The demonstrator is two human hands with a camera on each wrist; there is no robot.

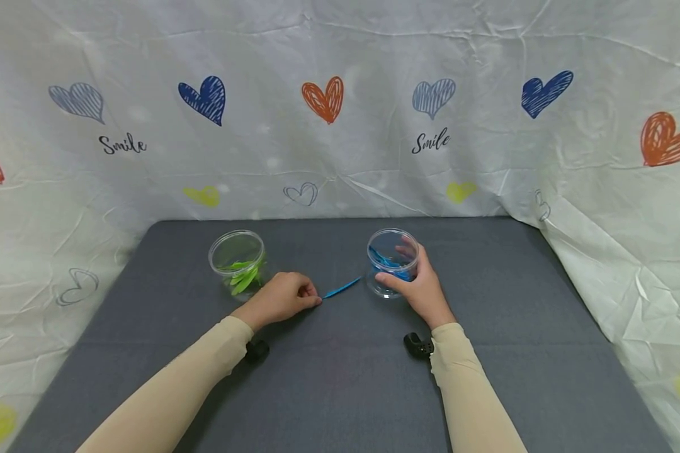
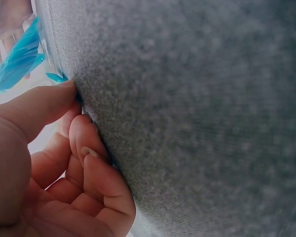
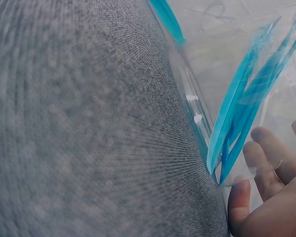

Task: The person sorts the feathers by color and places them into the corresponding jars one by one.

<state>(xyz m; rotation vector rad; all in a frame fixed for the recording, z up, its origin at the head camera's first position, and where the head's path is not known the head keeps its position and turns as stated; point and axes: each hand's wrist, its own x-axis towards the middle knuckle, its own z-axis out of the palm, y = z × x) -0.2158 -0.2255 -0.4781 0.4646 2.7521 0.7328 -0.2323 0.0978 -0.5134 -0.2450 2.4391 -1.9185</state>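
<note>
My left hand point(image 1: 286, 297) pinches one end of a loose blue feather point(image 1: 342, 288) between thumb and fingertip, low over the dark cloth. The feather points right, its far tip near the base of a clear plastic jar point(image 1: 384, 293). My right hand point(image 1: 425, 289) holds that jar from its right side, thumb in front and fingers behind. Inside it, several blue feathers point(image 3: 241, 98) lean against the wall. Just left of my left hand stands a second clear jar point(image 1: 220, 255) with green feathers point(image 1: 245, 278) in it. Neither jar has a lid on.
A dark grey cloth point(image 1: 340, 390) covers the table. Behind it and at both sides hangs a white sheet point(image 1: 368, 56) printed with hearts and the word Smile. A black wrist camera point(image 1: 418, 346) sits at my right sleeve, another point(image 1: 257, 350) at the left.
</note>
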